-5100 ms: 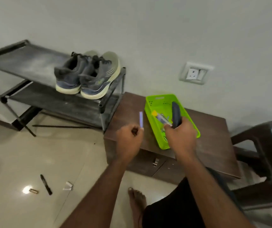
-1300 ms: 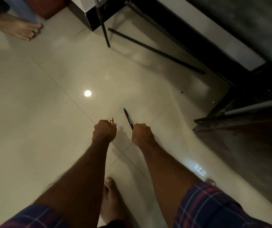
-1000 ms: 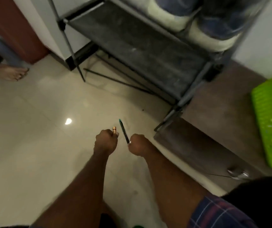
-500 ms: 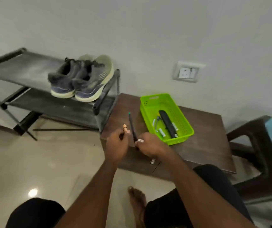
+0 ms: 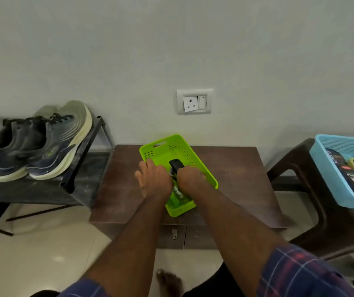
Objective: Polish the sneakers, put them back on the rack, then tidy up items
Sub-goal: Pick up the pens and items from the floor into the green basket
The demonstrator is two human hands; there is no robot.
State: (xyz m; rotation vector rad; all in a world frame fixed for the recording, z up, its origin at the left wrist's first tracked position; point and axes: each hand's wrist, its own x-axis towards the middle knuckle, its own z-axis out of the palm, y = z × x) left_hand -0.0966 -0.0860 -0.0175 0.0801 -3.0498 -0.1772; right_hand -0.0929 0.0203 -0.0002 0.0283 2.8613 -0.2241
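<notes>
Sneakers (image 5: 36,144) racked at nine o'clock; my left hand (image 5: 153,181) splayed loose, right hand (image 5: 190,179) grip hidden, over the green basket (image 5: 161,150) at twelve

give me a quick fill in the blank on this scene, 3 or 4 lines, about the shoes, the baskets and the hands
1. The pair of sneakers sits on the top shelf of the ____.
2. Both hands, the left hand and the right hand, reach into the ____ basket on the wooden cabinet.
3. The blue basket rests on a brown ____ at the right.
4. On the wall above the cabinet is a white ____.

Missing words: rack; green; chair; socket
</notes>
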